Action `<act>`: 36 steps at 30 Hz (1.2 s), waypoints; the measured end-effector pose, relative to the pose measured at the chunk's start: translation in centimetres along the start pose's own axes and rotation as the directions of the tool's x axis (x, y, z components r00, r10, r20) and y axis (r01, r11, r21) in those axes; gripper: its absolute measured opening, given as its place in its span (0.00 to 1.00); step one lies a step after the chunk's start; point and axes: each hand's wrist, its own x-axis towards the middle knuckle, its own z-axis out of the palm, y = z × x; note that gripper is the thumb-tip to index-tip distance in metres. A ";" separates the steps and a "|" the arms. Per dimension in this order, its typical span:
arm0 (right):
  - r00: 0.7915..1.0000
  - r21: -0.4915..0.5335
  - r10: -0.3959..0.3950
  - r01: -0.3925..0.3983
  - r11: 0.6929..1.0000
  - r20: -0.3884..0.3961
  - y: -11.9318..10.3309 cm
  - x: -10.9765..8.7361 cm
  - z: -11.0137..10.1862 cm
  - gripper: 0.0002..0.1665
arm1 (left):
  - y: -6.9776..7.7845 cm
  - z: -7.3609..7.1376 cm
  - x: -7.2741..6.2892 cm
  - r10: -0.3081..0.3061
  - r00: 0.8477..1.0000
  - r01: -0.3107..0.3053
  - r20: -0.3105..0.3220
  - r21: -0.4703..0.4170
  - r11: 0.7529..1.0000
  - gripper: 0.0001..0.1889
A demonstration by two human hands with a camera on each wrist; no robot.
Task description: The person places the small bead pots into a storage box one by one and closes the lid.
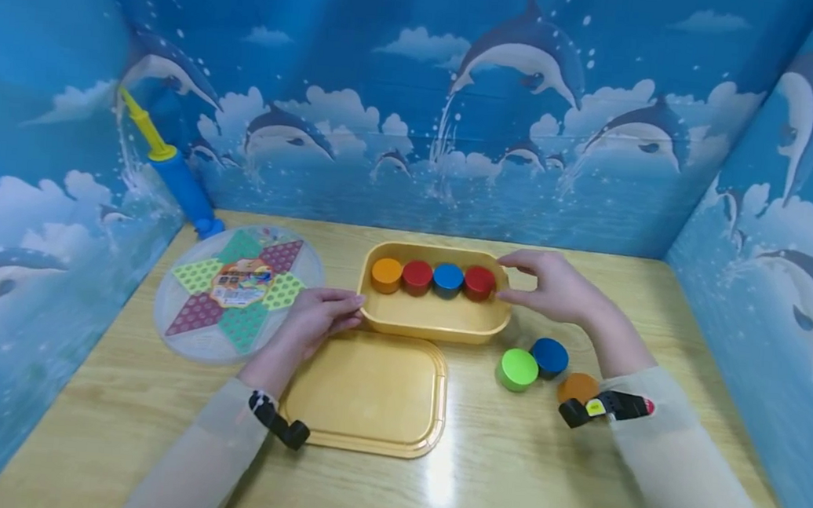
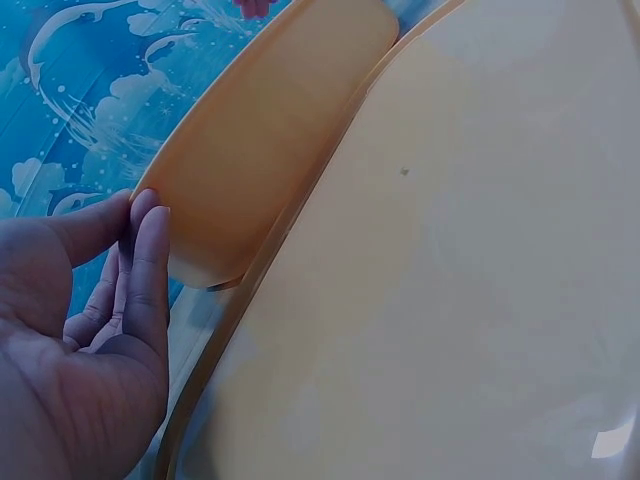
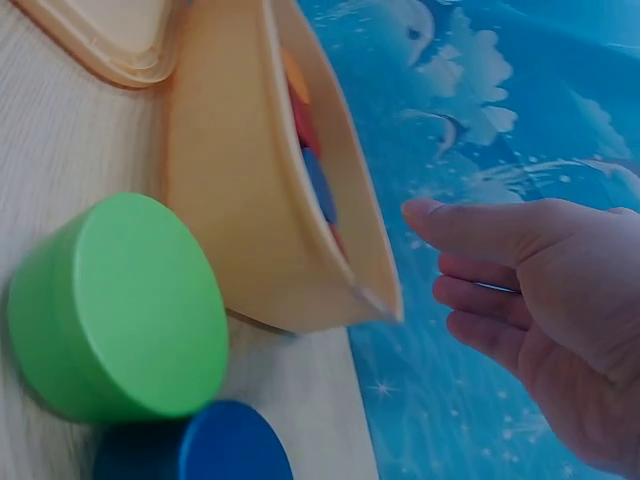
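A yellow plastic container (image 1: 423,316) stands on the table with a row of round pieces along its back: orange (image 1: 387,275), red (image 1: 417,277), blue (image 1: 448,280) and red (image 1: 478,283). My left hand (image 1: 318,319) pinches its left rim between thumb and fingers. At the right end, my right hand (image 1: 556,288) is held with thumb and fingers apart, holding nothing; the right wrist view shows a gap between the thumb and the rim. In front of that hand lie a green piece (image 1: 517,369), a blue piece (image 1: 549,357) and an orange piece (image 1: 578,388), partly covered by the wrist camera.
The container's flat yellow lid (image 1: 368,393) lies just in front of it. On the left is a round Chinese checkers board (image 1: 241,293). A blue and yellow pump (image 1: 181,187) leans at the back left corner. Dolphin-print walls (image 1: 402,112) enclose the table.
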 end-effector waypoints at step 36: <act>0.987 0.143 0.096 -0.114 0.983 0.132 3.9 -8.9 0.5 0.43 | 0.2 -0.1 -0.2 -0.007 1.000 0.007 0.012 0.012 1.000 0.19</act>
